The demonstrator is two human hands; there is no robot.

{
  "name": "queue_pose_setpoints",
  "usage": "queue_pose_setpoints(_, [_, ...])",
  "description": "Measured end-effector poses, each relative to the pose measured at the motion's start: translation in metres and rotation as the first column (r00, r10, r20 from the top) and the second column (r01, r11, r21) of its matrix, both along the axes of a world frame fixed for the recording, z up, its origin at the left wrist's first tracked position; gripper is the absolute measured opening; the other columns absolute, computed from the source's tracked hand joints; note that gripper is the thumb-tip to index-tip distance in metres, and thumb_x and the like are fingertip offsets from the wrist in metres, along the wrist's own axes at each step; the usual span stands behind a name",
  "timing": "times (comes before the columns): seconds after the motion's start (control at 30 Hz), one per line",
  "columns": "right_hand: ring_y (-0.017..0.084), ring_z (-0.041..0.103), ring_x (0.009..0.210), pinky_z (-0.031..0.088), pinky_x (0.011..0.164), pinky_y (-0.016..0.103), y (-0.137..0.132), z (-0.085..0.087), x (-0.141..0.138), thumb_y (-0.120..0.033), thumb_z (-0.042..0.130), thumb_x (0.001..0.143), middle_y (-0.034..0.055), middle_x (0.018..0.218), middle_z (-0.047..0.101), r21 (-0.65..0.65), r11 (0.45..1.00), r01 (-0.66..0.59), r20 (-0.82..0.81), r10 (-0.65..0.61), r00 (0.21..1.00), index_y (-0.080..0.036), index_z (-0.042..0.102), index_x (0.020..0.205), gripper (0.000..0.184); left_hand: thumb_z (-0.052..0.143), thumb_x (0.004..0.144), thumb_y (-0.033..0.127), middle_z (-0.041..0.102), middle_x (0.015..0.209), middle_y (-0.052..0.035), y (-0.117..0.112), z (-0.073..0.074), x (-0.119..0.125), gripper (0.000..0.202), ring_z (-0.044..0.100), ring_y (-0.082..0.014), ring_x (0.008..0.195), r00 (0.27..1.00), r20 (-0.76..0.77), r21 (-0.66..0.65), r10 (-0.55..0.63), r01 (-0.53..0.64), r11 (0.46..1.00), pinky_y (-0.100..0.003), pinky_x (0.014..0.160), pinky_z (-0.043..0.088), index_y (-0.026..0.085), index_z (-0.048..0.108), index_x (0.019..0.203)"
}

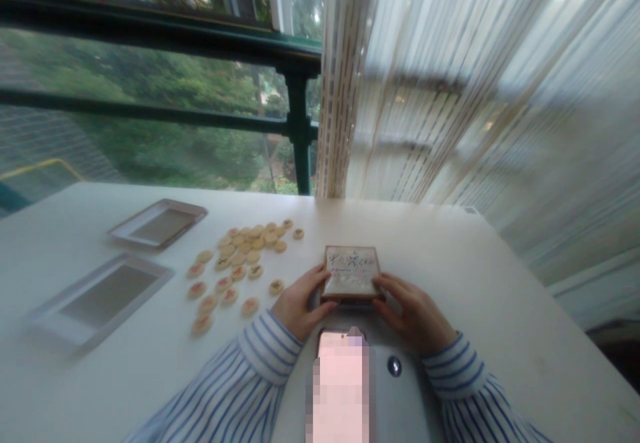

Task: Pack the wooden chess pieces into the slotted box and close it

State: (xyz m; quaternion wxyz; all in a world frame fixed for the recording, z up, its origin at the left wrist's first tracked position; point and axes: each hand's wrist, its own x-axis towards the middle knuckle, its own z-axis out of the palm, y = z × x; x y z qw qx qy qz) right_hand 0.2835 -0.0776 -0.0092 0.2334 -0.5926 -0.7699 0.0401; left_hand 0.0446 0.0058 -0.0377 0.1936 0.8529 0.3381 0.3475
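Note:
A small flat box (pixel 353 273) with Chinese characters on its lid lies on the white table in front of me. My left hand (pixel 300 303) grips its left side, thumb at the near edge and fingers along the side. On the opposite side my right hand (pixel 415 311) has its fingers on the lid's right edge and its thumb by the near corner. To the left of the box, round wooden Chinese chess pieces (pixel 243 246) are scattered, some heaped together; several show red characters and a few show dark ones. The box's inside is hidden.
Two shallow rectangular trays, a far one (pixel 159 222) and a near one (pixel 100 303), rest at the left of the table (pixel 500 310). A phone (pixel 343 376), partly blurred out, sits at the near edge. String curtains (pixel 425 83) and a green railing (pixel 297 110) stand behind.

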Motion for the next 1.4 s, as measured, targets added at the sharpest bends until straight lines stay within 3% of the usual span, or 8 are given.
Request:
queue_pose_setpoints(0.53, [0.022, 0.059, 0.102, 0.05, 0.086, 0.036, -0.001, 0.003, 0.0, -0.029, 0.055, 0.079, 0.0105, 0.115, 0.06, 0.021, 1.0, -0.014, 0.003, 0.014, 1.0, -0.019, 0.054, 0.115, 0.037, 0.062, 0.07, 0.036, 0.055, 0.122, -0.0151, 0.006, -0.024, -0.002, 0.051, 0.053, -0.0257, 0.111, 1.0, 0.024, 0.041, -0.002, 0.001, 0.999, -0.043, 0.094, 0.044, 0.017, 0.053, 0.116])
queue_pose_setpoints(1.07, [0.021, 0.059, 0.101, 0.049, 0.086, 0.034, -0.002, 0.004, -0.001, -0.027, 0.057, 0.077, 0.0086, 0.115, 0.06, -0.013, 1.0, -0.003, 0.03, 0.004, 1.0, -0.021, 0.056, 0.113, 0.036, 0.063, 0.068, 0.033, 0.053, 0.122, -0.0145, 0.004, -0.021, -0.002, 0.05, 0.052, -0.0257, 0.112, 1.0, -0.005, 0.025, -0.007, 0.007, 1.0, -0.042, 0.095, 0.043, 0.017, 0.054, 0.114])
queue_pose_setpoints(1.4, [0.021, 0.06, 0.1, 0.05, 0.084, 0.034, -0.002, 0.006, 0.0, -0.035, 0.053, 0.082, 0.0095, 0.116, 0.059, 0.028, 1.0, 0.014, 0.048, -0.016, 0.999, -0.022, 0.056, 0.112, 0.033, 0.06, 0.073, 0.04, 0.051, 0.126, -0.0158, 0.001, -0.014, 0.0, 0.048, 0.051, -0.0271, 0.114, 0.999, -0.01, 0.074, 0.034, -0.034, 0.997, -0.043, 0.095, 0.044, 0.016, 0.055, 0.115])
